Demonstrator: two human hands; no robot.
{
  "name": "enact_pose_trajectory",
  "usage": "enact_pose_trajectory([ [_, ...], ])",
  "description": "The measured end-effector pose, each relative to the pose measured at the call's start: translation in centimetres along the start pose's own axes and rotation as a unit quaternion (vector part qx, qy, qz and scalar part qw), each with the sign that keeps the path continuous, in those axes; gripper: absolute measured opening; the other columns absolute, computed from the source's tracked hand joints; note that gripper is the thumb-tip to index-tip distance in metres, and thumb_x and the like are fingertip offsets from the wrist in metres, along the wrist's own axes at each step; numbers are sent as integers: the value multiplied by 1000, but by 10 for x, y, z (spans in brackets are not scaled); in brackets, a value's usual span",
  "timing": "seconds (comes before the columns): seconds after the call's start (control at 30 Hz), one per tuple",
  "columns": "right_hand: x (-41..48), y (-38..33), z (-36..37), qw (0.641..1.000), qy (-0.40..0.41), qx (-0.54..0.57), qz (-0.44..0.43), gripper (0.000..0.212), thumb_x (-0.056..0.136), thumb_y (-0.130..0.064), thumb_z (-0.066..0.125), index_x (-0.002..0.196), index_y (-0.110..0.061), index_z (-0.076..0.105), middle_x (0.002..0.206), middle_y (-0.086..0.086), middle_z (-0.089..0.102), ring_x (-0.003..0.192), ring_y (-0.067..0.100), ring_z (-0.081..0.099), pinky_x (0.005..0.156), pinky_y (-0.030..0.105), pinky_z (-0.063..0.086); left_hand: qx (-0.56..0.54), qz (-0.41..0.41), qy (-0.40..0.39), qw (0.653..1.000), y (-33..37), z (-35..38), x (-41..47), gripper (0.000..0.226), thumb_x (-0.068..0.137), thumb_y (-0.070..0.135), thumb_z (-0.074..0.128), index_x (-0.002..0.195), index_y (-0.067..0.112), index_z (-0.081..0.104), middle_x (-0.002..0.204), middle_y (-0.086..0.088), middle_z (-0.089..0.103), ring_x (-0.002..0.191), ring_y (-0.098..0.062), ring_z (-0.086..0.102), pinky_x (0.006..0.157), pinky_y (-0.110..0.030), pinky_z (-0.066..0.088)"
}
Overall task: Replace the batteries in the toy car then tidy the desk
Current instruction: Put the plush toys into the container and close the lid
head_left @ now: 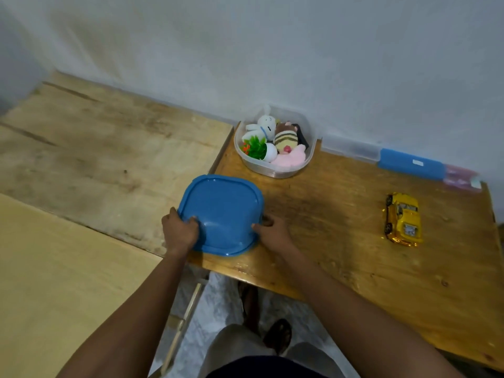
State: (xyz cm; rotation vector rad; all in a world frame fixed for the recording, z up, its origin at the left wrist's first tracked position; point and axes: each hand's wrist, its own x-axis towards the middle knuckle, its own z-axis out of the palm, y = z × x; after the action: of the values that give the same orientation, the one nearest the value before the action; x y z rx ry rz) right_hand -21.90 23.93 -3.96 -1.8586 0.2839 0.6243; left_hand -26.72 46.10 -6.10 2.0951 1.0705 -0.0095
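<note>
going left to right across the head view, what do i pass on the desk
left hand → blue lid → clear tub of soft toys → yellow toy car; right hand left out, since it lines up with the tub

Blue lid (223,211) is showing smooth, glossy plastic. Clear tub (272,170) is looking like cloudy translucent plastic, and the plush toys (285,139) inside are showing soft fuzzy cloth. Toy car (403,219) is gleaming with a shiny gold-yellow metallic finish. Desk (341,227) is showing varnished wood, worn and scuffed. Boards (95,148) at left are looking like pale, matt, rough wood.
</note>
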Motion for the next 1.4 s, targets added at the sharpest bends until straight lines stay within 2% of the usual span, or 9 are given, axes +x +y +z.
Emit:
enact_pose_trajectory([
  [0.17, 2, -2, -15, 997, 33, 71, -22, 38, 83, -7, 76, 109, -27, 56, 109, 13, 67, 99, 29, 66, 81, 42, 59, -40, 26, 84, 995, 10, 1, -17, 6, 92, 5, 54, 95, 0, 57, 99, -27, 60, 87, -40, 59, 76, -46, 51],
  [0.37, 6, -21, -36, 987, 76, 107, -93, 41, 83, -6, 75, 111, -28, 55, 106, 6, 68, 94, 21, 67, 72, 32, 57, -135, 105, 127, 977, 53, 0, -18, 21, 94, 13, 51, 92, 2, 68, 81, -14, 67, 72, -31, 60, 69, -44, 55],
  [0.47, 18, -35, -51, 981, 109, 122, -102, 39, 84, -6, 74, 109, -30, 54, 102, 4, 69, 92, 22, 68, 69, 33, 57, -153, 112, 110, 976, 83, 5, -7, 26, 98, 15, 51, 107, 2, 71, 95, -12, 70, 83, -30, 63, 77, -38, 53],
  [0.67, 51, -63, -86, 974, 162, 130, -88, 32, 89, -13, 70, 112, -31, 56, 106, 0, 70, 95, 17, 67, 72, 34, 60, -150, 128, 68, 978, 145, 26, 21, 31, 99, 21, 57, 120, 2, 69, 116, -15, 69, 106, -32, 63, 89, -34, 48],
  [0.77, 69, -74, -99, 969, 198, 125, -85, 31, 89, -14, 70, 114, -28, 58, 105, 1, 71, 93, 18, 68, 73, 38, 61, -145, 159, 53, 975, 171, 36, 33, 29, 99, 22, 57, 116, 2, 70, 109, -14, 71, 101, -32, 65, 83, -32, 46],
  [0.97, 102, -91, -107, 962, 242, 108, -68, 34, 92, -16, 66, 125, -21, 57, 112, -3, 65, 99, 14, 63, 67, 22, 54, -125, 183, 32, 975, 199, 55, 67, 29, 98, 33, 53, 101, 12, 72, 91, -7, 71, 84, -28, 66, 75, -43, 57],
  [1.1, 119, -96, -105, 956, 268, 111, -43, 35, 91, -17, 64, 125, -22, 58, 109, -6, 63, 102, 15, 62, 83, 37, 59, -121, 186, 9, 975, 211, 64, 84, 40, 99, 39, 52, 116, 10, 72, 100, -10, 70, 87, -27, 66, 75, -41, 56],
  [1.23, 134, -97, -105, 956, 267, 120, -32, 35, 90, -16, 65, 124, -24, 59, 104, -10, 64, 99, 14, 64, 82, 39, 61, -128, 180, 1, 975, 219, 72, 94, 35, 102, 30, 54, 122, 5, 71, 99, -8, 70, 78, -16, 60, 74, -32, 49],
  [1.4, 141, -96, -107, 950, 275, 143, -34, 25, 95, -21, 61, 119, -26, 58, 97, -15, 61, 90, 5, 61, 75, 29, 59, -151, 118, -12, 981, 220, 73, 104, 35, 103, 29, 52, 126, 10, 71, 116, -7, 73, 106, -25, 64, 95, -38, 52],
])
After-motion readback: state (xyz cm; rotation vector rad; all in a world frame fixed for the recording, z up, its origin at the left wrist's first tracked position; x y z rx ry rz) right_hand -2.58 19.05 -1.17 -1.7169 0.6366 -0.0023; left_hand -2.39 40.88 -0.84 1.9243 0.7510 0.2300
